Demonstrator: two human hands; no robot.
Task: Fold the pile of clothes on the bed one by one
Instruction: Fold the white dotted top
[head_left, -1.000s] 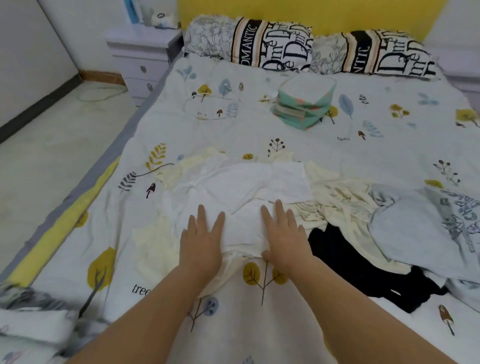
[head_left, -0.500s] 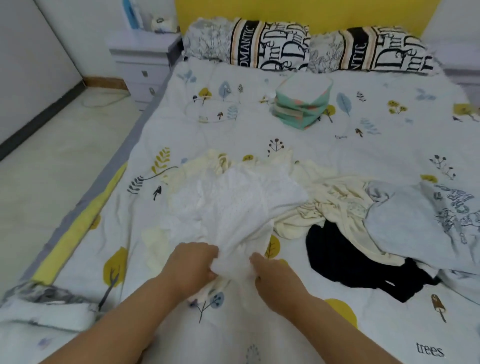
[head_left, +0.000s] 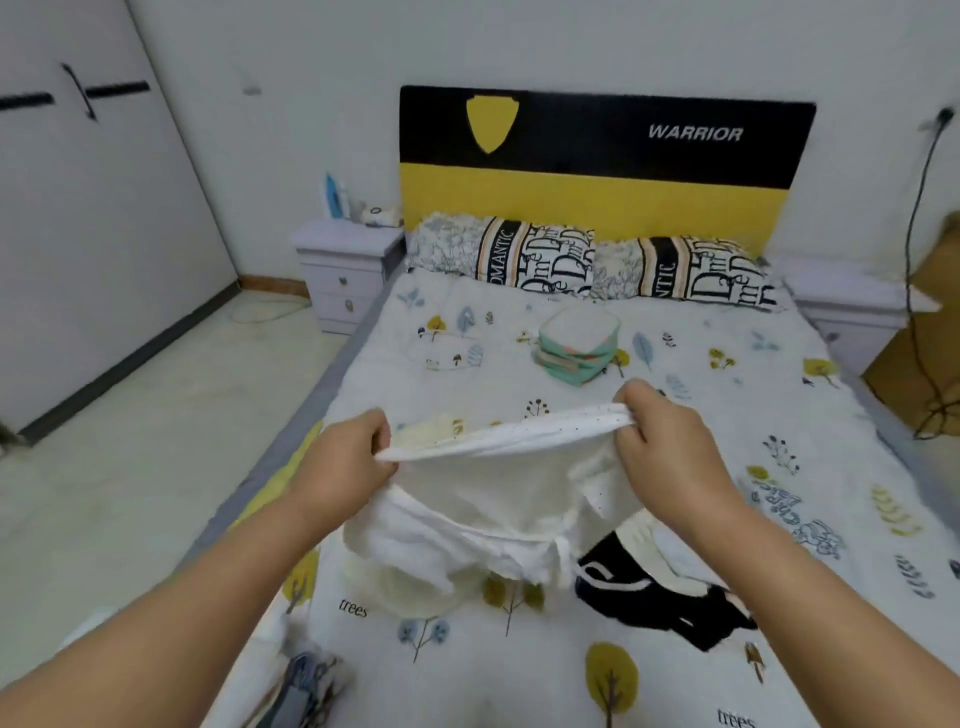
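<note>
white garment hangs above the near middle of the bed, stretched by its top edge: left hand and right hand each pinch a corner, likely to shake it flat before folding. black garment waits at right, folded stack sits far.

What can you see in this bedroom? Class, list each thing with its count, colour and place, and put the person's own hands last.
white garment: one, white, held up over the bed
black garment: one, black, on the bed, right of the white one
cream garment: one, cream, under the white one
folded stack: one, green and white, mid-bed
pillows: two, black and white print, at the headboard
headboard: one, black and yellow
bedside table: one, pale, left of the bed
bed: one, tree-print sheet
left hand: grips the garment's left edge
right hand: grips its right edge
</note>
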